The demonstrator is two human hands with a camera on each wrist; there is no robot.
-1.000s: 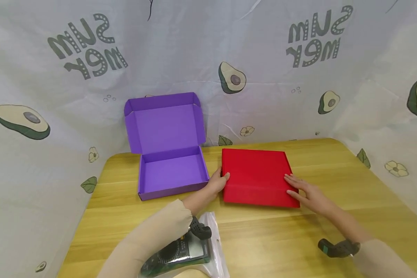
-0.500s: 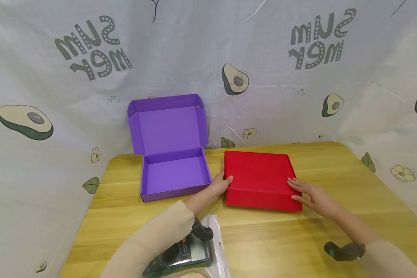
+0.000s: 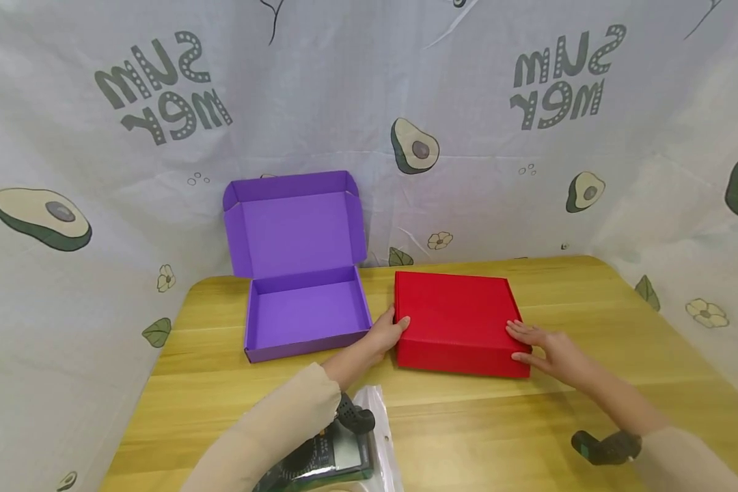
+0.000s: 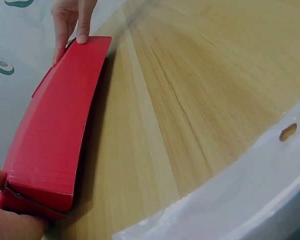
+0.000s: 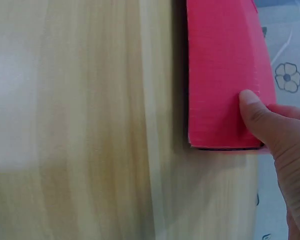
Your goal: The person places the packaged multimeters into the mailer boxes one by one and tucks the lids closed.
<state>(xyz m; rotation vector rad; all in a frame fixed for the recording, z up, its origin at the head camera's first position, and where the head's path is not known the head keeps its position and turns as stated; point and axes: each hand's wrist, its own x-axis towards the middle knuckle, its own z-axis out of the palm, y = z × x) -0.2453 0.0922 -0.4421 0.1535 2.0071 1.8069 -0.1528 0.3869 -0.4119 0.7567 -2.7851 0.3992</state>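
A closed red cardboard box (image 3: 455, 311) lies on the right half of the table. My left hand (image 3: 386, 333) grips its left side, thumb over the top edge and fingers lower down. In the left wrist view, thumb and fingers (image 4: 15, 223) are around the box's near corner. At the right front corner my right hand (image 3: 550, 350) holds the box, fingers on the lid and thumb lower. The right wrist view shows that thumb (image 5: 255, 112) pressed on the red front face. Left of it stands an open purple cardboard box (image 3: 310, 314), its lid raised and nothing inside.
A clear plastic bag (image 3: 378, 427) with a dark multimeter-like device (image 3: 338, 454) lies at the front, partly under my left forearm. The wooden table (image 3: 467, 430) ends at a printed curtain (image 3: 307, 102) behind. A black camera (image 3: 605, 447) sits on my right wrist.
The view shifts slightly. Both hands keep their places on the red box, which stays about where it was beside the open purple box.
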